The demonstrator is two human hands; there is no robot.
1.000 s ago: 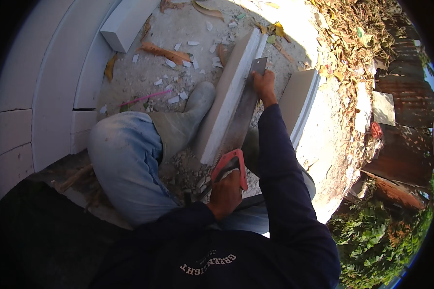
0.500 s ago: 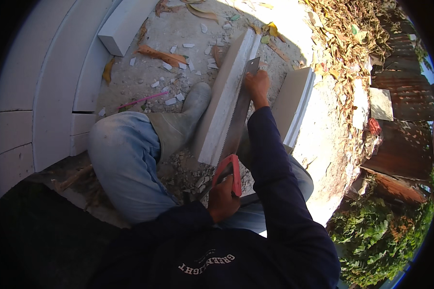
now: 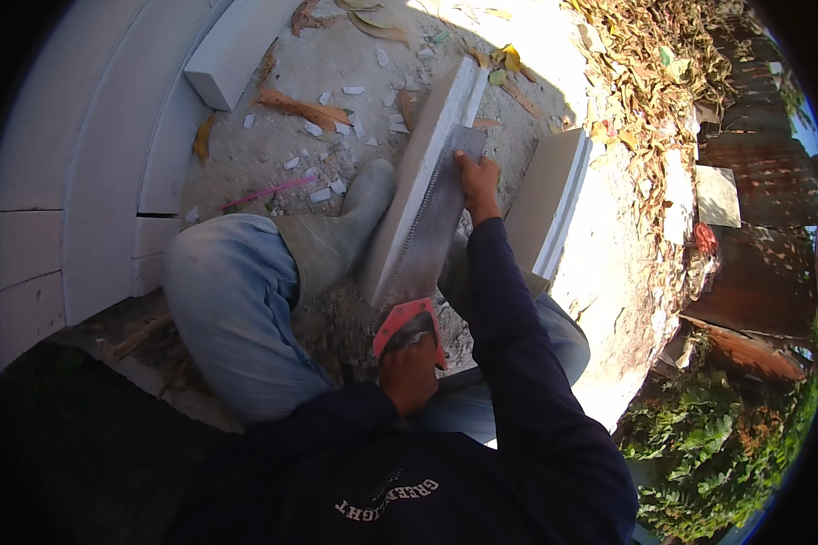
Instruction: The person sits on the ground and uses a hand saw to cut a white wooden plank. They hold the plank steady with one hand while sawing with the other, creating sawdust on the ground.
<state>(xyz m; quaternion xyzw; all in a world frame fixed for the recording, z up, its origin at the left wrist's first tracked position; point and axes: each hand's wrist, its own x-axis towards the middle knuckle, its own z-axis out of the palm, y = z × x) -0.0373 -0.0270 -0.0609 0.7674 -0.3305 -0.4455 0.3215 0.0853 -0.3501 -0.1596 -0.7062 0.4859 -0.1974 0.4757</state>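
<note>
A hand saw (image 3: pixel 434 227) with a red handle lies lengthwise along a long white block (image 3: pixel 418 168), its toothed edge facing left over the block's top. My left hand (image 3: pixel 411 372) is closed around the saw's handle, close to my lap. At the far end of the blade, my right hand (image 3: pixel 479 182) pinches the metal, thumb on the upper face. The broad side of the blade is turned upward. Between my boots, the block stands on the ground, its lower right side partly hidden by the blade and my right arm.
Another white block (image 3: pixel 547 195) stands right of my right forearm. A wall of white blocks (image 3: pixel 109 136) rises at the left, with a loose block (image 3: pixel 236 50) beside it. White chips, a pink straw (image 3: pixel 268 193) and dry leaves (image 3: pixel 304 109) litter the ground.
The saw has tilted flatter, so more of its blade face shows. My right hand has slid a little nearer along the blade, and my left hand has turned with the handle.
</note>
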